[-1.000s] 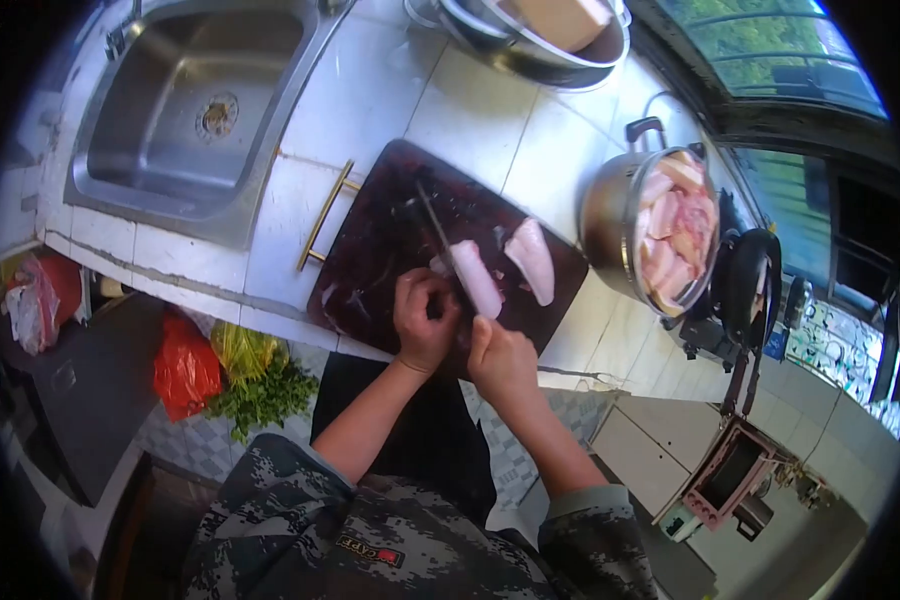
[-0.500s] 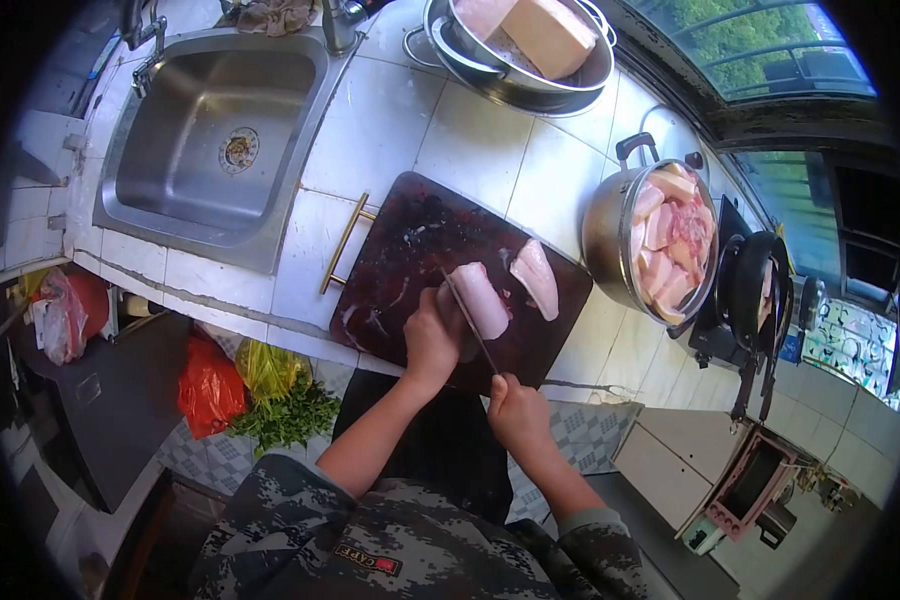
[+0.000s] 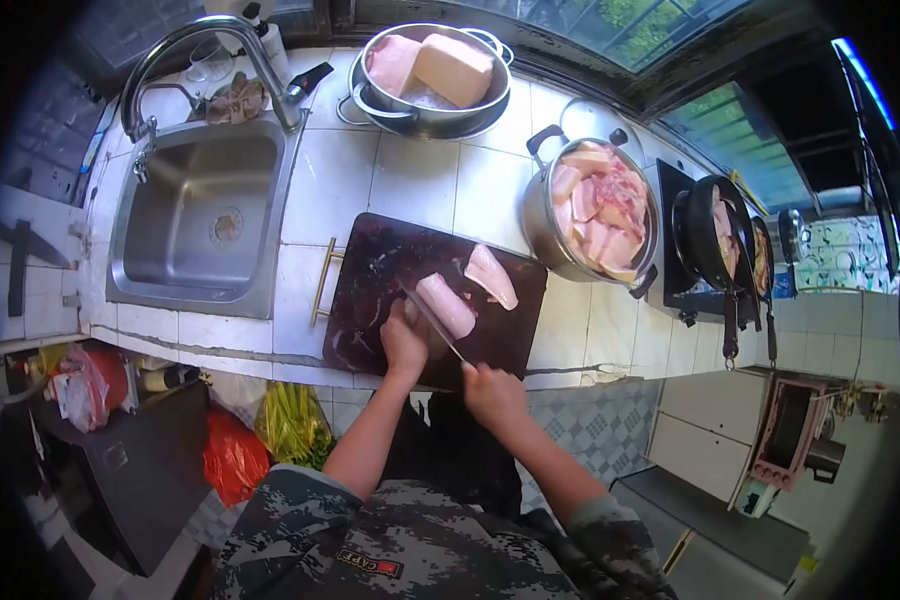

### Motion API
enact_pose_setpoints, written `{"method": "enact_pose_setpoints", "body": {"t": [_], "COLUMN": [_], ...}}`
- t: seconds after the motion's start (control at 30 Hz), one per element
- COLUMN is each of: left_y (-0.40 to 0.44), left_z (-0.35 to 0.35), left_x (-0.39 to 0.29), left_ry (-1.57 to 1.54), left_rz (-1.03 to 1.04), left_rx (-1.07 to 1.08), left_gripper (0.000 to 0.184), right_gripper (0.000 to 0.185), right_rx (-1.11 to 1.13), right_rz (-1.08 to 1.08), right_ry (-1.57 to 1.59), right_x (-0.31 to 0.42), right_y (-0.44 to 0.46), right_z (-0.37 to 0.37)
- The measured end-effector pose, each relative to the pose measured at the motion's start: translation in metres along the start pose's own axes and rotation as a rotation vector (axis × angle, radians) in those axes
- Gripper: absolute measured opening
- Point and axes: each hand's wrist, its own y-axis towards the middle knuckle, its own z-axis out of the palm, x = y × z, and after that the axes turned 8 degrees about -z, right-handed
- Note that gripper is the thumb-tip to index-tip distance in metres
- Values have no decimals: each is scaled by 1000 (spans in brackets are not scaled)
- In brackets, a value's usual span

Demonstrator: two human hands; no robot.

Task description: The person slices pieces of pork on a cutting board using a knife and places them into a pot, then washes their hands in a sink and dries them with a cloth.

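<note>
My right hand (image 3: 495, 398) is closed round the handle of a kitchen knife (image 3: 440, 329), whose blade points up and left across the cutting board. On the blade's left side my left hand (image 3: 404, 345) curls over pork that it mostly hides. A thick piece of pork (image 3: 448, 306) lies along the right side of the blade. Further right, a pale slice of pork (image 3: 491, 275) rests apart on the dark cutting board (image 3: 370, 275).
To the left is a steel sink (image 3: 195, 215). A steel bowl (image 3: 432, 118) with large pork blocks stands behind the board. Right of it are a pot (image 3: 545, 225) heaped with pork pieces and a black pan (image 3: 705, 235) on the stove. A brass handle (image 3: 323, 282) sits beside the board.
The view has turned and shifted, so the counter looks more level and the board lies further left. Both hands keep their places, with the knife still against the pork.
</note>
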Motion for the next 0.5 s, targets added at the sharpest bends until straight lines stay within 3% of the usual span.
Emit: {"method": "enact_pose_setpoints", "body": {"t": [0.17,0.27,0.33,0.5], "left_y": [-3,-1,1,5], "left_z": [3,2,2,0], "left_x": [0,-2,-6,4], "left_ry": [30,19,49,78], "left_rz": [2,-49,-6,-41], "left_rx": [71,108,67,-43], "left_gripper": [25,29,28,23], "right_gripper": [51,54,58,58], "right_rx": [-53,48,0,-17], "right_rz": [-49,2,-77,-31], "right_ry": [81,120,140,114], "right_x": [14,43,50,20], "right_y": [26,66,82,59], "right_z": [-2,-13,-13,-18]}}
